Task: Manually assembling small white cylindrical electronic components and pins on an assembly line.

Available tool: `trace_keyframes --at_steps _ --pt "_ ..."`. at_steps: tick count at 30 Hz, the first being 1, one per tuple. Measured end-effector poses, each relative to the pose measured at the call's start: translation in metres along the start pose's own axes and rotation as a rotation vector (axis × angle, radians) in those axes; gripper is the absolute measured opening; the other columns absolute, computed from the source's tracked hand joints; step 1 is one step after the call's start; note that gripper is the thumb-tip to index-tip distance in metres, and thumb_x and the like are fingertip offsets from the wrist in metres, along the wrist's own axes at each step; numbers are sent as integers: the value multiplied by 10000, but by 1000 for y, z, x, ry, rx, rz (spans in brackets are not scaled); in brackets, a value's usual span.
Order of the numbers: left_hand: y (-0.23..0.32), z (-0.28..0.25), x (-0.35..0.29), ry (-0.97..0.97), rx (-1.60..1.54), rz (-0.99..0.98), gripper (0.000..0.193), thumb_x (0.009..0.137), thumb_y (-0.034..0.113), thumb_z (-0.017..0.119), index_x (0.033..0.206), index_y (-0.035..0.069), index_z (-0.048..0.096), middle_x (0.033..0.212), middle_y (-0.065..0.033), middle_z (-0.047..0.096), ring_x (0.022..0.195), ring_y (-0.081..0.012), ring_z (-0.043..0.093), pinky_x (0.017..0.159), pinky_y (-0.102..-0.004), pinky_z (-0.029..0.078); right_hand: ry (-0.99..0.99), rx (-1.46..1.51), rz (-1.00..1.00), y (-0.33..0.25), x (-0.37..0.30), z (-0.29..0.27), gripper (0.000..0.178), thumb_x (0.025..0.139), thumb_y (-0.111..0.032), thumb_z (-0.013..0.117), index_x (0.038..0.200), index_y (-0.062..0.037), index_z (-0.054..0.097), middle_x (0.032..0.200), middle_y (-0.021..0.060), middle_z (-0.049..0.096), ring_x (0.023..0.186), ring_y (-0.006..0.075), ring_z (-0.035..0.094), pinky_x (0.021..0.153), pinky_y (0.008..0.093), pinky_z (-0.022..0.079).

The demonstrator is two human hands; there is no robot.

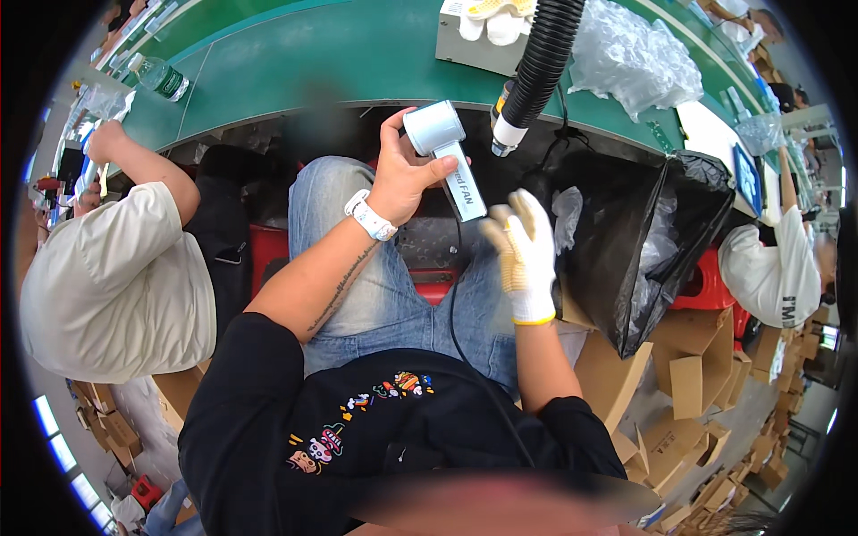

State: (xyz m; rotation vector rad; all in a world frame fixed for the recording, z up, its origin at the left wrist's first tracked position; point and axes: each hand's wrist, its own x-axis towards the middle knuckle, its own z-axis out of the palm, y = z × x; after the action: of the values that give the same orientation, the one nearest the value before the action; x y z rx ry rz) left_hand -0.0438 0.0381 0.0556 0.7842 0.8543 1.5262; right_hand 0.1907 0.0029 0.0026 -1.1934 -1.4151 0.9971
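Note:
My bare left hand (404, 174), with a white watch at its wrist, is closed round a light blue handheld fan (434, 129). The fan has a short round barrel and a flat straight handle with printing on it, and is held tilted above my lap. Just to the right of the handle's lower end is my right hand (525, 255), in a white work glove with yellow dots. Its fingers are stretched out, slightly blurred, and hold nothing. A thin black cable (454, 313) runs from near the handle's end down over my lap.
A black ribbed hose (541, 67) hangs right of the fan. Ahead is a green worktable (259, 71) with a bottle (161, 79), a grey box (456, 49) and clear plastic bags (635, 58). A black bin bag (608, 241) and cartons (693, 366) stand right; co-workers sit on both sides.

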Motion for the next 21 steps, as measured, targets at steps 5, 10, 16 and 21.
trace_keyframes --at_steps 5,10,16,21 --pt "2 2 4 -132 -37 100 737 879 52 768 1443 120 299 1324 -116 547 1163 -340 658 861 -525 624 -117 108 3 -30 15 16 486 952 -175 678 1404 -42 560 1358 196 578 1152 318 650 992 376 531" --pt "38 -24 5 -185 -79 -267 568 880 98 754 1365 107 459 1255 -87 593 1192 -275 639 907 -495 603 -229 222 3 -47 29 22 596 884 -145 756 1431 -35 546 1251 193 663 1111 317 679 962 377 549" --pt "38 -6 -6 -94 361 -458 515 836 130 768 1291 113 527 1167 -64 640 1118 -203 646 957 -413 566 -389 -120 -217 -52 34 -2 712 797 -171 831 1431 -18 548 1211 148 691 1111 241 678 975 347 532" --pt "13 8 -83 -411 670 50 574 776 147 837 1243 101 507 1108 -50 647 1022 -134 638 859 -288 537 -963 -8 233 -75 32 -43 770 751 -173 877 1429 -19 547 1246 127 671 1118 190 658 992 342 521"
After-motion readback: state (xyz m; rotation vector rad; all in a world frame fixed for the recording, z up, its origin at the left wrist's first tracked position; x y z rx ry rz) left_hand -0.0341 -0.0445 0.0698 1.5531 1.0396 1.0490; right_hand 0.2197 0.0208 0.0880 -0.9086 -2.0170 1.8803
